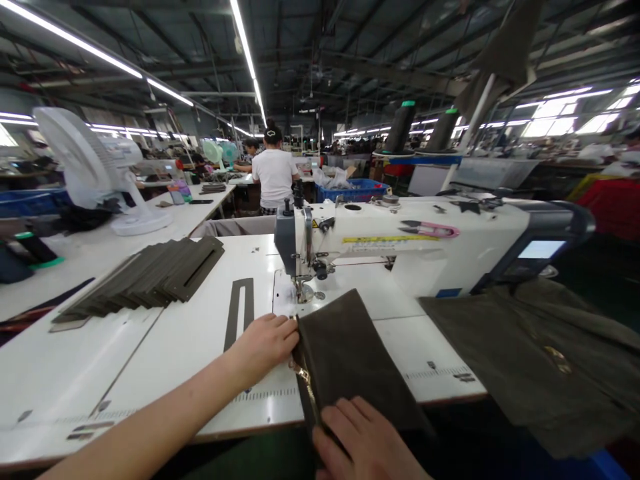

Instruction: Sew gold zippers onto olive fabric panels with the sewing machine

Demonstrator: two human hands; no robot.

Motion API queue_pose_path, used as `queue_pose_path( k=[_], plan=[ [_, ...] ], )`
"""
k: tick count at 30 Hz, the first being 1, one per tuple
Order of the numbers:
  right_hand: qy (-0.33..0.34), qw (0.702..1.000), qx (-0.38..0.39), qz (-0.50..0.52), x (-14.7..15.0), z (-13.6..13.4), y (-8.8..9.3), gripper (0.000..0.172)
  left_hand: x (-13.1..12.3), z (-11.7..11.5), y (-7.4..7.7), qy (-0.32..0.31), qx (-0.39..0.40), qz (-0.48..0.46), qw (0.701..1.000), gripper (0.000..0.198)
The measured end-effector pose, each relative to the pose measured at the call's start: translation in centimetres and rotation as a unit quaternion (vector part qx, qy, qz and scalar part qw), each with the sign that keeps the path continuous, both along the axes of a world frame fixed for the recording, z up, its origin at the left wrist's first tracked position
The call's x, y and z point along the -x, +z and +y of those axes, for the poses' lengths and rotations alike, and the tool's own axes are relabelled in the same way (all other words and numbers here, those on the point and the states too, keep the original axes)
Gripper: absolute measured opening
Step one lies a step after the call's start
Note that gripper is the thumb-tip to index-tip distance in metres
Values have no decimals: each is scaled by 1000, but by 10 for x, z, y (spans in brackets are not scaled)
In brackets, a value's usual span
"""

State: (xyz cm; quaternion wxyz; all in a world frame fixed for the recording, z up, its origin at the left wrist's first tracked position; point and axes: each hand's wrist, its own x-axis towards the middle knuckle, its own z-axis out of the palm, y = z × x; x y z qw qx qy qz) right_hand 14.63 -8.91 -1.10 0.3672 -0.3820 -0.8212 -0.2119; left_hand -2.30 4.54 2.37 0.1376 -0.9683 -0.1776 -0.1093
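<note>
A dark olive fabric piece [345, 357] with a zipper along its left edge lies on the white sewing table [175, 347], in front of the needle of the white sewing machine [400, 247]. My left hand [265, 343] pinches the fabric's left edge near the zipper, fingers curled. My right hand [367, 440] rests on the near end of the same piece at the table's front edge, fingers pressed down on the cloth.
A fanned stack of dark cut strips [150, 273] lies at the left, with one long strip [239, 310] beside it. More olive fabric [540, 360] hangs at the right. A white fan [100, 167] stands at far left. A person in white [274, 175] sits ahead.
</note>
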Motion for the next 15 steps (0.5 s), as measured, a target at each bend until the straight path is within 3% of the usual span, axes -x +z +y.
queue_pose_path(
  k=[2, 4, 6, 7, 8, 10, 15],
  plan=[
    [7, 994, 85, 67, -4, 14, -5, 45, 13, -10, -10, 63, 69, -4, 996, 22],
    [-77, 970, 183, 137, -25, 33, -1, 32, 18, -23, -10, 110, 135, -19, 985, 33],
    [-207, 923, 269, 183, -52, 59, 5, 31, 14, -33, -6, 124, 191, 2, 974, 70],
    [-259, 884, 336, 196, -64, 73, 6, 33, 10, -36, -5, 124, 211, 17, 969, 88],
    [-276, 847, 402, 211, -74, 88, 6, 34, 5, -36, -5, 124, 222, 28, 967, 98],
    [-282, 819, 448, 221, -85, 113, 3, 34, -4, -31, -6, 135, 228, 31, 964, 101],
    [-277, 811, 452, 248, -87, 141, -3, 28, -19, -8, -8, 180, 244, 40, 952, 108]
  ],
)
